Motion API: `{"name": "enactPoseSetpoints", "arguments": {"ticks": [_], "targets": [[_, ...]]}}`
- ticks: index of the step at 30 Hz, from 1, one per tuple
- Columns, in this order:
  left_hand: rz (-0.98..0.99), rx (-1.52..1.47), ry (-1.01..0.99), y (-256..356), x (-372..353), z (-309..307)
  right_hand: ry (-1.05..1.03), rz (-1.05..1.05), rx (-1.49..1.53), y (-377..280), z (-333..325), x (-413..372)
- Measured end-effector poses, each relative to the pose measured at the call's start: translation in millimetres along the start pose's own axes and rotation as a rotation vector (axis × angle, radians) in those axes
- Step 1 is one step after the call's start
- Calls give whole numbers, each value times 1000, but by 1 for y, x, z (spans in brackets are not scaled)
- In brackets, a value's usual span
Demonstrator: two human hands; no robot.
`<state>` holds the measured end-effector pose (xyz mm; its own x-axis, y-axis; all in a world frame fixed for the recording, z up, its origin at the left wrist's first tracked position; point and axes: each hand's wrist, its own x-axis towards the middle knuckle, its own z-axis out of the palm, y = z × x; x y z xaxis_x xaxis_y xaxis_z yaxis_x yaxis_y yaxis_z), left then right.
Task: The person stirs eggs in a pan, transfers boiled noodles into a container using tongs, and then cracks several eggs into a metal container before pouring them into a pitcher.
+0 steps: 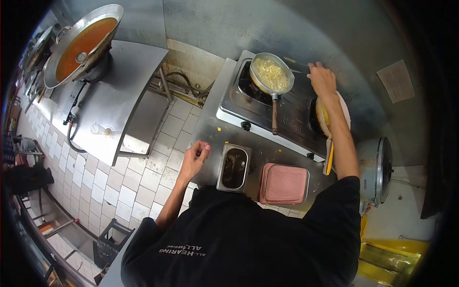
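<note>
My right hand [322, 79] reaches over the back of the stove and is closed on a pair of thin metal tongs [297, 65], partly hidden by the fingers. Left of the tongs, a pan [264, 92] with a wooden handle holds bubbling yellowish pieces on the left burner. Beneath my right forearm is a second pan [323, 125], mostly covered by the arm. My left hand [195, 157] hovers by the counter's left edge, fingers curled in, with nothing visible in them. Nearest to it is a rectangular steel container [234, 167] with dark residue inside.
A pink ribbed-lid box [285, 184] sits on the counter [210, 129] before the stove [234, 111]. A large pot [375, 167] stands at the right. Across the tiled floor [138, 177], a steel table [129, 71] bears a wide wok [110, 36] of orange liquid.
</note>
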<state>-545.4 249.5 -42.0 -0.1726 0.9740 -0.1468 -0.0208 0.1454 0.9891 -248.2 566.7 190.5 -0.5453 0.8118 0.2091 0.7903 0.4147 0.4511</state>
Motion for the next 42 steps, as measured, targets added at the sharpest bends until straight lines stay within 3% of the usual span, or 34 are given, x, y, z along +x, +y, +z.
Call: {"name": "enactPoseSetpoints", "arguments": {"ticks": [2, 4, 8, 11, 18, 21, 23, 27, 29, 30, 32, 36, 37, 38, 40, 42], "targets": [[-9, 2, 7, -4, -1, -1, -14, -41, 47, 2, -8, -6], [-14, 5, 9, -4, -1, -3, -68, -247, 193, -3, -13, -15], [-22, 23, 12, 0, 0, -1, -117, -279, 196, -38, 21, -29], [4, 39, 15, 6, 1, 0, -85, -165, 75, -59, 50, -28], [4, 46, 0, 12, 2, -4, -114, 51, 171, -51, 68, 12], [-2, 55, -6, 8, 2, -5, -297, 101, 279, -36, 96, 36], [0, 58, -5, 7, 1, -5, -502, 250, 478, -30, 122, 50], [-1, 34, 16, 0, 0, -6, -561, 169, 532, -11, 122, 55], [-1, 37, 34, 1, -1, -6, -699, 389, 899, 0, 108, 46], [3, 44, 50, 2, 0, -6, -701, 387, 896, 3, 96, 39], [3, 52, 50, 4, 0, -7, -603, 477, 1184, 10, 77, 25], [-6, 86, 46, 6, 3, -9, -490, 509, 1154, 22, 46, 10], [-6, 86, 43, 6, 3, -9, -437, 376, 1022, 28, 53, 11], [0, 74, 49, 5, 5, -9, -436, 378, 1022, 29, 54, 5], [8, 61, 54, 5, 6, -8, -193, 98, 481, 18, 28, -14], [-9, 45, 46, 8, 6, -8, -265, 62, 402, 9, 1, -17]]}}
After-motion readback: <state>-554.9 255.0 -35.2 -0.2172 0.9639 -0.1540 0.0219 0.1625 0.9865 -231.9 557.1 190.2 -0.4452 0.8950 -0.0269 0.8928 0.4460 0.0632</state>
